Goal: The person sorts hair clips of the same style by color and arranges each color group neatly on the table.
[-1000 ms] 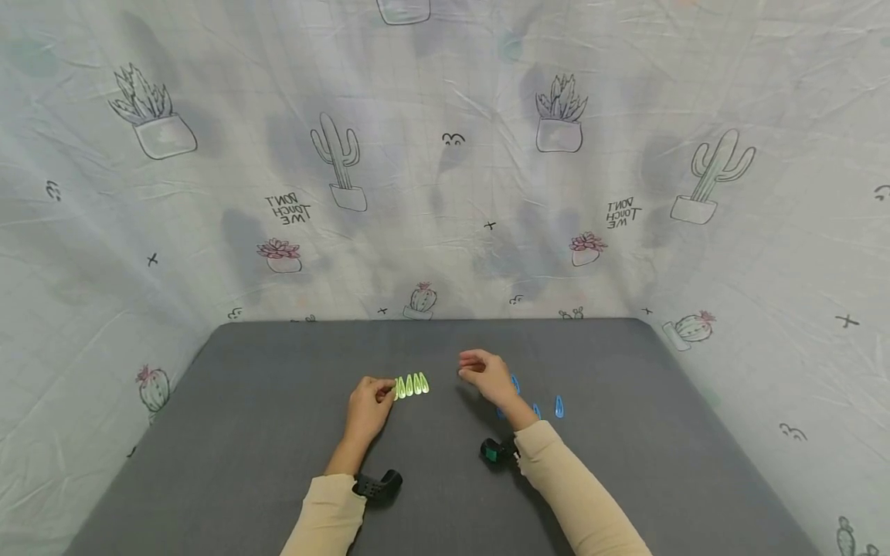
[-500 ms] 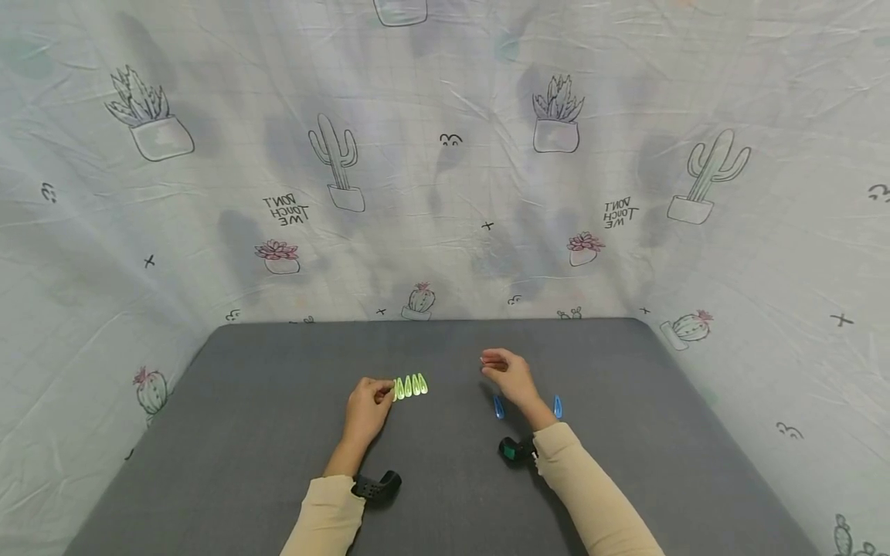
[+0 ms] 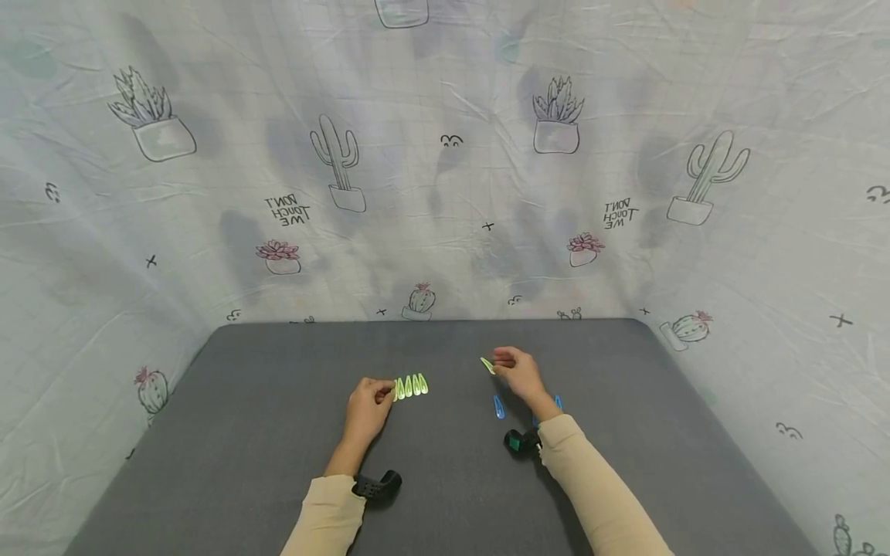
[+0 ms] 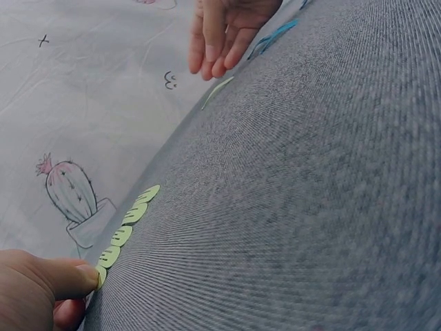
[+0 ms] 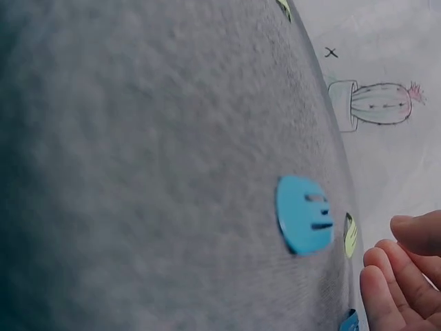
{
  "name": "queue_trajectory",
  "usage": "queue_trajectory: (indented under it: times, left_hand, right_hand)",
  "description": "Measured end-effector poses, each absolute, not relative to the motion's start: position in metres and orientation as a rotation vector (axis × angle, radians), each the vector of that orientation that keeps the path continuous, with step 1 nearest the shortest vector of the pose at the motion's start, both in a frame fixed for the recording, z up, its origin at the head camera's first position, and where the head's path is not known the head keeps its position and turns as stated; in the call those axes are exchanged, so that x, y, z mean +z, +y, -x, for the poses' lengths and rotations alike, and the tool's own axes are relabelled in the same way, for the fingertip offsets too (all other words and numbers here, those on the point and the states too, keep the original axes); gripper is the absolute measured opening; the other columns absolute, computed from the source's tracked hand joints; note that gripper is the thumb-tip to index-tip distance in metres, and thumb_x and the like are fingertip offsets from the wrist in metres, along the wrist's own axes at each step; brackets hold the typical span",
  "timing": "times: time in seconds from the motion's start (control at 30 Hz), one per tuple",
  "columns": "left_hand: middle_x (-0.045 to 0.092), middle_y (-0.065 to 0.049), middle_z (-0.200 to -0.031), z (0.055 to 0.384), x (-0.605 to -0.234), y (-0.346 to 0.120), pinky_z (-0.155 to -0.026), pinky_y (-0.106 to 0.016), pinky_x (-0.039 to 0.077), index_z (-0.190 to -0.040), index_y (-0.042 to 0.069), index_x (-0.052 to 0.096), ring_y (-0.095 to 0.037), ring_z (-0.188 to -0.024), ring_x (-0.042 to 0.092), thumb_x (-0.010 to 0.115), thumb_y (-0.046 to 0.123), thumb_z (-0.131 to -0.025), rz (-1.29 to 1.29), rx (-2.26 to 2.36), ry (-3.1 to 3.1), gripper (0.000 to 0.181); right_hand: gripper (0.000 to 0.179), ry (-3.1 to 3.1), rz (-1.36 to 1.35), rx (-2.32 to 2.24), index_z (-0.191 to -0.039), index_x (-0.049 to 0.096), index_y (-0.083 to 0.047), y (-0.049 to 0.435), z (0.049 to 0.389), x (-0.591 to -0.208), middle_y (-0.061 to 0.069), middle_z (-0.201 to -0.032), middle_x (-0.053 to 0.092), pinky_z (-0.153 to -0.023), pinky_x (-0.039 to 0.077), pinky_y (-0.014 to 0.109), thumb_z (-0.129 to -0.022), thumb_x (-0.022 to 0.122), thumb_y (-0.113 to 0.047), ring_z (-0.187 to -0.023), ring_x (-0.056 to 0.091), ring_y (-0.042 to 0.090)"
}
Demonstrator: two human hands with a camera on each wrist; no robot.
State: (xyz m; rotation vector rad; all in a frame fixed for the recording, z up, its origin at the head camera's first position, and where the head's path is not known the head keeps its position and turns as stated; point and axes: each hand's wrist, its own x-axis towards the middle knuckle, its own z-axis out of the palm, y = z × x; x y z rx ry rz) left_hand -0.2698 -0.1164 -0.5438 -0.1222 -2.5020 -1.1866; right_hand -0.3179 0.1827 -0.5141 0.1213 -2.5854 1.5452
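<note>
Near the middle of the table, several light-green snap hair clips (image 3: 409,385) lie side by side in a row. My left hand (image 3: 367,413) is at the row's left end, where thumb and finger pinch the end clip (image 4: 102,277). To the right, a single green hair clip (image 3: 487,366) lies apart from the row, beside the fingertips of my right hand (image 3: 520,375). That hand hovers low with loosely bent fingers, thumb apart from them and nothing between. A blue hair clip (image 3: 498,407) lies below it; another blue clip (image 3: 558,402) is partly hidden by the wrist.
All the clips lie on a dark grey cloth-covered table (image 3: 445,479). Behind and at both sides hangs a pale curtain (image 3: 445,193) printed with cacti. Black bands with small cameras (image 3: 378,486) sit on both wrists.
My right hand has moved to the right, and the single green clip by its fingertips has come into view. The left hand has stayed at the end of the row.
</note>
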Motion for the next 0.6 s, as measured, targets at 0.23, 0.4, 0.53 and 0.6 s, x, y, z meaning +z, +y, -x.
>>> queue_trajectory:
  times: [0.23, 0.4, 0.53, 0.6]
  left_hand:
    - [0.058, -0.009, -0.088, 0.271, -0.545, -0.116, -0.069, -0.035, 0.048, -0.097, 0.005, 0.074, -0.019, -0.075, 0.058, 0.069, 0.005, -0.083, 0.115, -1.174, -2.503, 0.015]
    - [0.058, -0.009, -0.089, 0.271, -0.545, -0.116, -0.070, -0.034, 0.048, -0.099, 0.005, 0.073, -0.018, -0.076, 0.058, 0.069, 0.006, -0.084, 0.116, -1.179, -2.510, 0.016]
    - [0.058, -0.009, -0.090, 0.270, -0.545, -0.116, -0.070, -0.034, 0.048, -0.099, 0.006, 0.073, -0.018, -0.076, 0.057, 0.069, 0.008, -0.084, 0.108, -1.181, -2.519, 0.016]
    - [0.058, -0.009, -0.090, 0.270, -0.545, -0.116, -0.070, -0.035, 0.048, -0.099, 0.006, 0.073, -0.018, -0.076, 0.057, 0.068, 0.008, -0.084, 0.105, -1.180, -2.518, 0.016]
  right_hand:
    - [0.034, -2.695, -0.082, 1.459, -0.118, 0.062, 0.003, 0.181, 0.324, -0.514, 0.017, -0.108, 0.066, -0.078, 0.054, 0.036, -0.085, 0.067, -0.002, -0.100, 0.064, 0.029]
    - [0.031, -2.778, -0.070, 1.366, -0.114, 0.064, 0.002, 0.177, 0.330, -0.511, 0.014, -0.106, 0.068, -0.077, 0.053, 0.035, -0.084, 0.068, -0.003, -0.096, 0.064, 0.026]
    - [0.028, -2.819, -0.060, 1.312, -0.112, 0.065, 0.001, 0.174, 0.333, -0.508, 0.013, -0.104, 0.068, -0.080, 0.053, 0.036, -0.084, 0.067, -0.002, -0.096, 0.064, 0.025]
    - [0.027, -2.828, -0.058, 1.297, -0.111, 0.065, 0.001, 0.173, 0.334, -0.508, 0.013, -0.104, 0.067, -0.081, 0.052, 0.037, -0.084, 0.067, -0.002, -0.096, 0.063, 0.025]
